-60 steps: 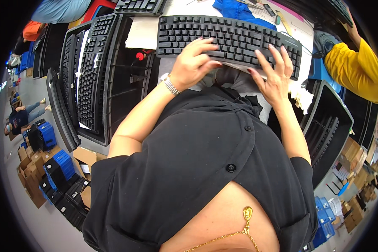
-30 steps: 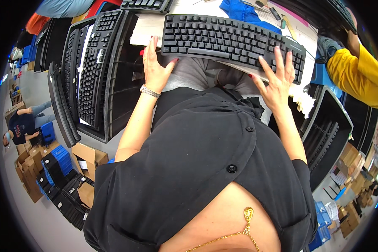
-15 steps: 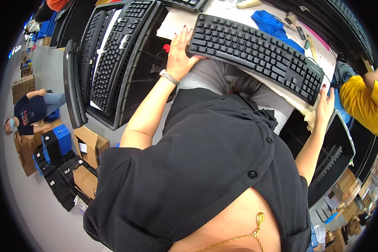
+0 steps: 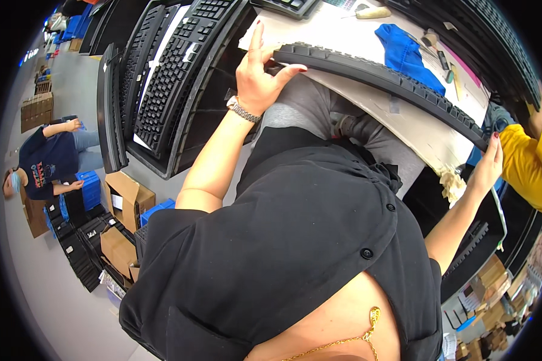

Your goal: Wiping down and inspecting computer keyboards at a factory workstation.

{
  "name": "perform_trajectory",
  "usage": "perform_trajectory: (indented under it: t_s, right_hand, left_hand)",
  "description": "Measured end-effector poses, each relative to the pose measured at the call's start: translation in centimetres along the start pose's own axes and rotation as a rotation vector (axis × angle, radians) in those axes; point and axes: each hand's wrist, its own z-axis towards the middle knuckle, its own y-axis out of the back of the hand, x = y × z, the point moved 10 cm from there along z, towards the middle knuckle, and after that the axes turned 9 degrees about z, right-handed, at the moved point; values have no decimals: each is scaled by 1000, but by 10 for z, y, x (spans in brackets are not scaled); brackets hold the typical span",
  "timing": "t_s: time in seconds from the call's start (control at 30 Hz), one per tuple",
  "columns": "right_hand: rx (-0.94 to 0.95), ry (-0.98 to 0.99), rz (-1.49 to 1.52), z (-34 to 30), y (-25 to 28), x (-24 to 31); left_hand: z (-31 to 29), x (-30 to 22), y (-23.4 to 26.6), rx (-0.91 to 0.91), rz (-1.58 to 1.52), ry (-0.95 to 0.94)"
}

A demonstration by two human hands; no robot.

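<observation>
A black keyboard [image 4: 379, 76] is tilted up on its long edge over the worktable, so its near side faces me and the key tops show only as a thin row. My left hand [image 4: 259, 81] grips its left end, thumb along the near side and index finger pointing up. At the opposite end, my right hand [image 4: 486, 168] holds the corner, with the fingers partly hidden. Behind the keyboard, a blue cloth [image 4: 403, 55] lies on the white tabletop [image 4: 358, 93].
Left of the table, a black tray [image 4: 170, 162] holds several keyboards [image 4: 174, 78]. Small tools, including a light-handled one [image 4: 373, 12], lie at the back. A person in yellow [image 4: 527, 159] sits at the right; another person [image 4: 51, 153] is at far left near cardboard boxes [image 4: 126, 195].
The keyboard has turned from lying with its keys facing up to standing on edge. My right hand has moved outward and slightly down with its end; my left thumb now lies along the near side.
</observation>
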Motion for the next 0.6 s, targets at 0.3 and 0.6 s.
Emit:
perform_trajectory:
  t_s: [0.3, 0.6]
  right_hand:
    - [-162, 75, -277, -6, -6, 21]
    - [-48, 284, 90, 28, -13, -27]
  left_hand:
    - [0, -2, -3, -88, 209, -132]
    - [16, -9, -20, 38, -178, 91]
